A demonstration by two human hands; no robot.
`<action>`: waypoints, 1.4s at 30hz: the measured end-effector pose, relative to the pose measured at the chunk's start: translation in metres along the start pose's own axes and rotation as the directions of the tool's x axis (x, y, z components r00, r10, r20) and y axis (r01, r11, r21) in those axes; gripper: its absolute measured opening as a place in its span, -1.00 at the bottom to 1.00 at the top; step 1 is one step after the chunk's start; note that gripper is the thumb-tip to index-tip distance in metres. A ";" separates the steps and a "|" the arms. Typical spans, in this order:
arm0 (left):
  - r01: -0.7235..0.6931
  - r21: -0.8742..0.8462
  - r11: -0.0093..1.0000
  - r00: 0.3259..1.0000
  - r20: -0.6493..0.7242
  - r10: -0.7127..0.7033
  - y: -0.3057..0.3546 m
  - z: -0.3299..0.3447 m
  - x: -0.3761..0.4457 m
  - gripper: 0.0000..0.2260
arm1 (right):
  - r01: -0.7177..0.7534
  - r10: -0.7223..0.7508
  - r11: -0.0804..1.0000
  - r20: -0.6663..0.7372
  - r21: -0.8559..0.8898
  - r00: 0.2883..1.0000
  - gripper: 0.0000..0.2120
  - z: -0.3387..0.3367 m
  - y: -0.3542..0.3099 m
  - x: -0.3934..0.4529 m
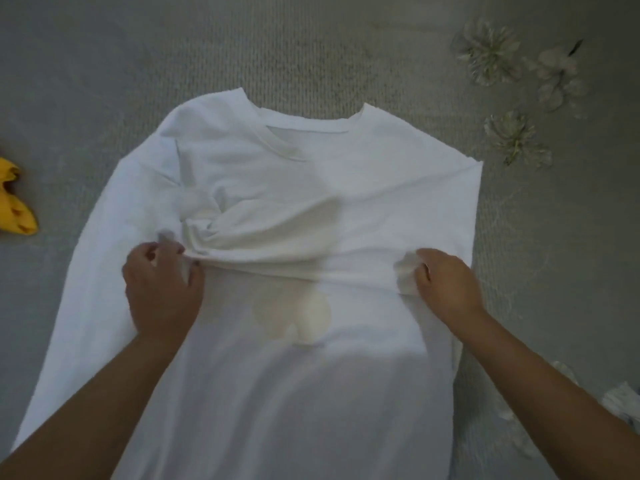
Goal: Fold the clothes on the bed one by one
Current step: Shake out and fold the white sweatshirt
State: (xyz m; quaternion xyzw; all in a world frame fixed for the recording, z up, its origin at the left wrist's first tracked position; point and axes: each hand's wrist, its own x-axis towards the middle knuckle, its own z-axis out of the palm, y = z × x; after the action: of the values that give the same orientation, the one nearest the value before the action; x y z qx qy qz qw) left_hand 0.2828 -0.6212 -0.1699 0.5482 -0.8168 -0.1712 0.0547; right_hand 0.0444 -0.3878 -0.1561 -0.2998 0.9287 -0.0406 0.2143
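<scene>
Both hands — left hand point(162, 292) and right hand point(446, 282) — pinch a white shirt point(311, 188) spread across the grey bed point(311, 46).

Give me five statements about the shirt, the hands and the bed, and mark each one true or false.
1. Both hands pinch a raised fold running across the white shirt. True: the left hand and the right hand each have a grip on it.
2. The shirt's neckline points toward the person. False: it lies at the far end, away from the person.
3. A yellow garment lies on the bed cover at the left edge of the view. True.
4. The right hand rests flat and open. False: its fingers are curled round bunched cloth.
5. The bed cover is printed with red stripes. False: it is grey with pale flowers.
</scene>
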 end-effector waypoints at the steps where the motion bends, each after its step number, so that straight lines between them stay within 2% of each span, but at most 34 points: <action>1: 0.062 -0.070 0.996 0.997 -0.052 -0.066 0.002 -0.002 0.008 -0.65 | 0.074 -0.071 0.996 -0.057 0.048 0.996 -0.69 -0.005 -0.007 0.008; 3: 0.134 -0.214 0.968 0.982 -0.099 -0.158 0.006 -0.005 0.027 -0.63 | 0.177 -0.165 0.981 -0.144 0.077 0.976 -0.66 -0.010 -0.021 0.031; 4: 0.157 -0.269 0.950 0.980 -0.073 -0.183 0.007 -0.006 0.037 -0.59 | 0.208 -0.198 0.976 -0.148 0.061 0.969 -0.63 -0.011 -0.028 0.045; 6: 0.278 -0.331 0.902 0.959 0.045 -0.280 0.008 -0.007 0.058 -0.45 | 0.229 -0.230 0.973 -0.076 -0.027 0.970 -0.53 -0.010 -0.039 0.074; 8: 0.372 -0.268 0.889 0.927 0.154 -0.342 0.006 -0.006 0.076 -0.38 | 0.192 -0.189 0.975 0.043 -0.115 0.981 -0.50 -0.007 -0.045 0.097; 10: 0.289 -0.166 0.943 0.942 0.226 -0.249 0.005 -0.008 0.085 -0.59 | 0.206 -0.186 0.959 0.116 -0.195 0.976 -0.61 -0.004 -0.049 0.112; 11: 0.244 -0.191 0.951 0.953 0.228 -0.199 0.003 -0.010 0.088 -0.70 | 0.219 -0.199 0.950 0.107 -0.223 0.974 -0.69 -0.005 -0.050 0.117; 13: 0.203 -0.334 0.921 0.978 0.122 -0.172 0.001 -0.016 0.089 -0.73 | 0.154 -0.157 0.974 -0.004 -0.168 0.988 -0.76 -0.016 -0.046 0.122; 15: 0.237 -0.489 0.840 0.953 -0.049 -0.298 0.000 -0.021 0.087 -0.70 | 0.045 -0.050 0.998 -0.158 -0.032 0.986 -0.81 -0.030 -0.040 0.126; 17: 0.301 -0.524 0.797 0.904 -0.109 -0.413 0.000 -0.019 0.081 -0.69 | -0.004 -0.003 1.000 -0.215 -0.031 0.977 -0.79 -0.034 -0.039 0.129; 19: 0.416 -0.483 0.771 0.872 -0.028 -0.488 -0.002 -0.012 0.080 -0.67 | -0.011 -0.005 0.996 -0.200 -0.083 0.980 -0.68 -0.030 -0.046 0.129; 21: 0.499 -0.459 0.735 0.840 0.048 -0.541 -0.003 -0.009 0.082 -0.56 | -0.034 0.020 0.997 -0.186 -0.074 0.982 -0.52 -0.023 -0.057 0.126; 22: 0.472 -0.437 0.766 0.860 0.036 -0.509 -0.003 -0.009 0.081 -0.48 | -0.025 0.008 0.995 -0.178 -0.093 0.984 -0.47 -0.018 -0.061 0.124; 25: 0.227 -0.237 0.945 0.969 -0.040 -0.243 -0.003 -0.005 0.075 -0.35 | 0.052 -0.078 0.982 -0.138 -0.180 0.987 -0.39 0.002 -0.063 0.108; 26: 0.205 -0.175 0.963 0.977 -0.016 -0.210 -0.005 -0.003 0.075 -0.33 | 0.091 -0.114 0.979 -0.119 -0.183 0.986 -0.37 0.008 -0.065 0.099; 28: 0.330 -0.176 0.927 0.942 0.120 -0.312 -0.006 -0.002 0.082 -0.31 | 0.229 -0.252 0.954 -0.101 -0.194 0.962 -0.31 0.023 -0.062 0.076; 29: 0.398 -0.186 0.898 0.911 0.192 -0.364 -0.006 -0.001 0.088 -0.35 | 0.326 -0.358 0.918 -0.120 -0.226 0.926 -0.31 0.032 -0.060 0.063; 30: 0.404 -0.165 0.900 0.903 0.228 -0.363 -0.006 -0.003 0.093 -0.43 | 0.416 -0.462 0.870 -0.142 -0.265 0.876 -0.37 0.042 -0.057 0.050; 32: 0.264 -0.135 0.955 0.957 0.156 -0.243 -0.007 -0.005 0.100 -0.62 | 0.517 -0.578 0.807 -0.200 -0.286 0.791 -0.67 0.056 -0.052 0.029; 34: 0.139 -0.144 0.980 0.990 0.022 -0.137 -0.002 -0.008 0.107 -0.73 | 0.549 -0.601 0.799 -0.300 -0.247 0.741 -0.94 0.056 -0.052 0.024; 37: 0.107 -0.130 0.986 0.991 -0.066 -0.116 -0.002 -0.011 0.117 -0.76 | 0.602 -0.621 0.779 -0.340 -0.173 0.706 -0.73 0.047 -0.054 0.022; 39: 0.168 -0.080 0.983 0.986 0.017 -0.167 -0.009 -0.008 0.122 -0.71 | 0.623 -0.662 0.749 -0.303 -0.228 0.685 -0.80 0.042 -0.053 0.017; 40: 0.202 -0.041 0.978 0.977 0.075 -0.199 -0.013 -0.005 0.121 -0.67 | 0.612 -0.670 0.742 -0.254 -0.274 0.698 -0.92 0.041 -0.050 0.013; 41: 0.230 -0.017 0.973 0.967 0.120 -0.226 -0.016 -0.003 0.119 -0.63 | 0.588 -0.648 0.753 -0.181 -0.295 0.740 -0.86 0.041 -0.049 0.008; 42: 0.255 -0.026 0.967 0.958 0.145 -0.249 -0.018 -0.001 0.116 -0.59 | 0.567 -0.619 0.761 -0.089 -0.314 0.781 -0.70 0.042 -0.046 0.003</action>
State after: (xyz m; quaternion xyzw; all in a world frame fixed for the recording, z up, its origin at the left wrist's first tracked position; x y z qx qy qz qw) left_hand 0.2535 -0.7336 -0.1869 0.6329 -0.7381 -0.2332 -0.0130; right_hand 0.0849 -0.4255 -0.1862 -0.6002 0.7976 -0.0075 0.0592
